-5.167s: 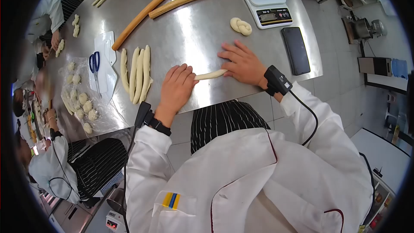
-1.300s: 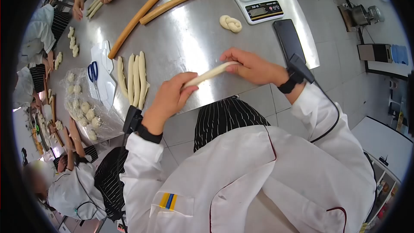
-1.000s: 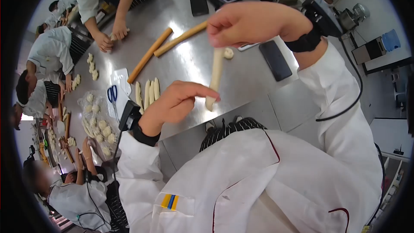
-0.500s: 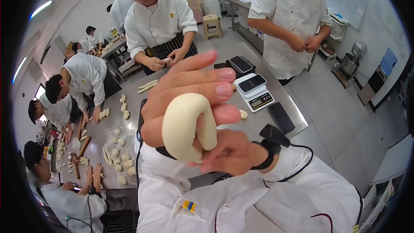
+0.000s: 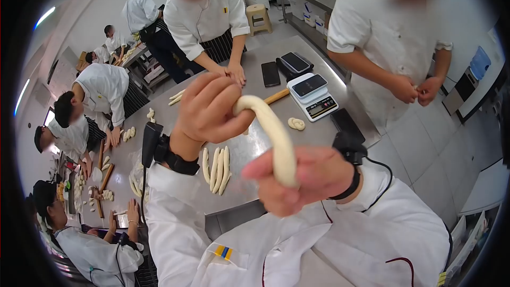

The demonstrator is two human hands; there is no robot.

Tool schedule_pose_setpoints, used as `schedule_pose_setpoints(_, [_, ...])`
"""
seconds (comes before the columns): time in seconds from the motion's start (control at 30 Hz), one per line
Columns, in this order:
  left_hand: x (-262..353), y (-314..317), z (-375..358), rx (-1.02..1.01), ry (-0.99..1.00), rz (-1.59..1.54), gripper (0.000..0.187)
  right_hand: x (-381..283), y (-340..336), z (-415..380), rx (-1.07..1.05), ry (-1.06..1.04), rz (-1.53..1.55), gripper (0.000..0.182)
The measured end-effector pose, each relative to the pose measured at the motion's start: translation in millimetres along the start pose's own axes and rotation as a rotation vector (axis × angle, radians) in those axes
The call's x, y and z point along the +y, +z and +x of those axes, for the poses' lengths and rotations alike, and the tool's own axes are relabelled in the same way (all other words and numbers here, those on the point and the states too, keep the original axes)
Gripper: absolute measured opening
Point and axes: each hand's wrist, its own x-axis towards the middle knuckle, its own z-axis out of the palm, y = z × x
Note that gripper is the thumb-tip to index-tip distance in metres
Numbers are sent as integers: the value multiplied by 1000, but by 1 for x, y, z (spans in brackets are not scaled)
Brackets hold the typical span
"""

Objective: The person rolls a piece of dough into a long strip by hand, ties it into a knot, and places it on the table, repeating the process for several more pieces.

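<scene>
My left hand (image 5: 215, 109) is closed, pinching the upper end of a pale dough rope (image 5: 273, 133) between thumb and curled fingers. From there the rope arcs down to my right hand (image 5: 303, 180), whose blurred fingers are closed around its lower end. Both hands are raised over the steel table (image 5: 255, 61). Beneath and to the left lie several dough strips (image 5: 217, 167) side by side. A small knotted dough piece (image 5: 296, 123) rests on the table beyond my right hand. Past the rope, part of a wooden rolling pin (image 5: 277, 96) shows.
A white digital scale (image 5: 322, 107) with a phone on it stands to the right, with more phones (image 5: 270, 74) around it. Across the table, a co-worker (image 5: 204, 21) presses both hands down. Another person (image 5: 388, 48) stands at the right corner. Several people work along the left.
My left hand has gone from outstretched fingers with the dough looped round them to a closed grip on one end. The rope is now drawn out into a gentle arc between my hands.
</scene>
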Motion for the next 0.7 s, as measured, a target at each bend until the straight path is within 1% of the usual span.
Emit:
schedule_pose_setpoints(0.03, [1, 0, -6, -80, 10, -66, 24, -9, -3, 1, 68, -102, 69, 45])
schedule_pose_setpoints(0.07, [2, 0, -14, -84, 6, -69, 24, -20, -7, 2, 137, -205, 138, 51])
schedule_pose_setpoints(0.13, [7, 0, -30, -328, 86, -99, 20, -53, -30, 7, 223, -154, 85, 57])
schedule_pose_setpoints(0.17, [9, 1, -33, -371, 77, -107, 16, -64, -37, 14, 229, -156, 88, 57])
schedule_pose_setpoints(0.23, [6, 9, -41, -376, 67, -131, 15, -73, -40, 37, 334, -46, -18, 53])
schedule_pose_setpoints(0.3, [5, 18, -42, -381, 52, -152, 15, -47, -10, 65, 603, -7, -345, 51])
schedule_pose_setpoints(0.33, [5, 24, -37, -285, -62, -180, 21, -21, -11, 76, 400, -34, -460, 51])
schedule_pose_setpoints(0.37, [4, 30, -31, -188, -171, -206, 28, 1, -6, 84, 306, 75, -608, 47])
schedule_pose_setpoints(0.4, [4, 34, -23, -90, -274, -230, 34, 26, -5, 87, 222, 65, -603, 43])
schedule_pose_setpoints(0.43, [9, 29, -8, 11, -312, -222, 33, 42, -9, 85, 127, 35, -528, 35])
schedule_pose_setpoints(0.47, [16, 17, 8, 114, -346, -209, 31, 43, -21, 82, 121, 30, -538, 35])
schedule_pose_setpoints(0.5, [20, 11, 15, 194, -358, -362, 34, 39, -30, 75, 91, 75, -554, 32])
schedule_pose_setpoints(0.53, [23, 4, 21, 273, -372, -510, 38, 33, -39, 66, 59, 126, -570, 33])
schedule_pose_setpoints(0.57, [26, -10, 29, 252, -357, -616, 40, 21, -50, 56, 69, 83, -591, 27])
schedule_pose_setpoints(0.6, [23, -21, 38, 161, -290, -665, 38, 5, -62, 46, 81, 41, -606, 22])
schedule_pose_setpoints(0.67, [16, -25, 30, 18, -220, -693, 37, -20, -78, 33, 169, 57, -488, 19])
schedule_pose_setpoints(0.7, [12, -32, 31, -136, -250, -704, 34, -36, -78, 27, 246, 64, -588, 20])
